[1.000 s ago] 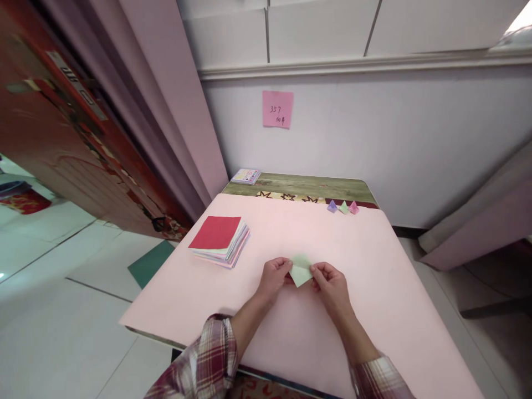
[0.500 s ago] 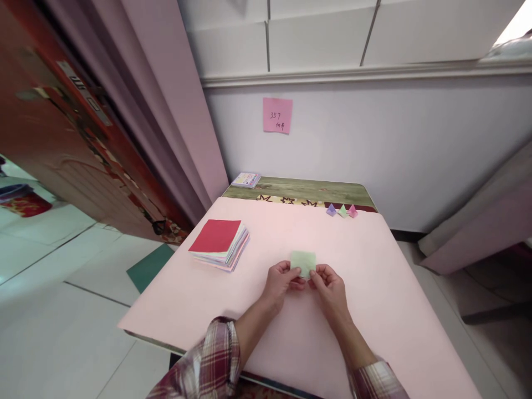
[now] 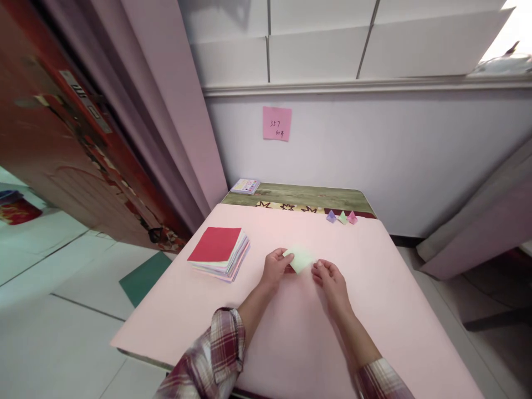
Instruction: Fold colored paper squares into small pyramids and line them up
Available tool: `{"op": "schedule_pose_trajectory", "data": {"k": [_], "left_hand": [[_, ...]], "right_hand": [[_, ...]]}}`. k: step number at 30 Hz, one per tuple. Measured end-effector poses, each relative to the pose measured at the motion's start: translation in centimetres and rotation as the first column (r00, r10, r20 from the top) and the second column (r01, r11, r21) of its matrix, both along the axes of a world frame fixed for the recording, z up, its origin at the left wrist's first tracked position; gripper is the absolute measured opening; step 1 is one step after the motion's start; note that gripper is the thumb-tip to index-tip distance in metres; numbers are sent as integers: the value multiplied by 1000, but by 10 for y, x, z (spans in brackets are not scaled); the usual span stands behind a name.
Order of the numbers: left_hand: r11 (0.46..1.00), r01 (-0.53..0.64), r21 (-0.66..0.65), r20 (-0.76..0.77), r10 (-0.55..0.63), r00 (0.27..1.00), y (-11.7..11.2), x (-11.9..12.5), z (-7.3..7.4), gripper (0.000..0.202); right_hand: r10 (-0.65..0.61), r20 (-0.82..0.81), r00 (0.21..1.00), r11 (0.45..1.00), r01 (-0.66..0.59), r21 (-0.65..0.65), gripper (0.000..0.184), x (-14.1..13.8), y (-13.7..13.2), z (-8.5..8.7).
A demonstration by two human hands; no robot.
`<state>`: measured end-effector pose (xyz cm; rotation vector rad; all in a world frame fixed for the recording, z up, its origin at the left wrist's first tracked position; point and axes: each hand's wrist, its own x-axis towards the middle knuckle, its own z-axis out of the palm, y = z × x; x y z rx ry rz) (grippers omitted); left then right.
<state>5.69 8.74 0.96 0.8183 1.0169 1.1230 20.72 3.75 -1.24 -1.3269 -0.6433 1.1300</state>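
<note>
A small light green sheet of origami paper point(image 3: 300, 259) is held above the pink-covered table, turned so a corner points toward me. My left hand point(image 3: 275, 269) pinches its left corner, thumb on top. At the opposite corner, my right hand point(image 3: 330, 279) has its thumb and fingers closed together; the paper's edge there is blurred. To the left lies a stack of coloured paper point(image 3: 218, 246) with a red sheet on top. Three small folded paper pieces stand in a row at the back right: purple point(image 3: 331, 216), green point(image 3: 342, 218) and pink point(image 3: 352, 217).
A pink sheet point(image 3: 249, 310) covers most of the table. A small printed pack point(image 3: 245, 186) lies at the back left corner. On the wall hangs a pink note point(image 3: 277, 123). A green sheet point(image 3: 145, 277) is on the floor left of the table, near the red door point(image 3: 62, 144).
The green paper has turned from lying square to pointing a corner toward me. My right hand has shifted to its right corner, my left hand slightly up and left. The camera has tilted up slightly.
</note>
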Motion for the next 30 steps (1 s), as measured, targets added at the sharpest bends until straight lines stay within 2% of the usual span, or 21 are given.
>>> {"op": "schedule_pose_trajectory", "data": {"k": [3,7,9,12,18,21,24,30], "left_hand": [[998,-53,18,55,52,997,23,1,1,36],[995,-98,-22,124,100,987,52,4,-3,32],[992,-118,-41,130,122,984,65,5,-6,34],[994,-104,-44,104,109,989,79,4,-12,37],[996,-57,-75,86,64,994,91,0,-22,34],[992,-80,-93,48,84,995,94,1,-21,39],[998,-28,-58,14,29,999,95,2,-18,45],[989,138,-56,-44,-141,989,95,3,-14,15]], "right_hand": [[-80,-71,994,996,77,-37,41,-8,24,0],[-178,-147,973,982,184,32,43,-17,62,-3],[-154,-162,975,982,170,88,45,-20,78,-7],[-58,-155,986,980,85,178,44,-21,93,-13],[80,-92,992,971,-57,231,48,-12,100,-8],[133,-58,989,972,-119,205,47,-10,102,-6],[189,-53,981,968,-177,178,45,-11,103,-6],[198,-13,980,968,-194,159,47,-9,102,-8]]}}
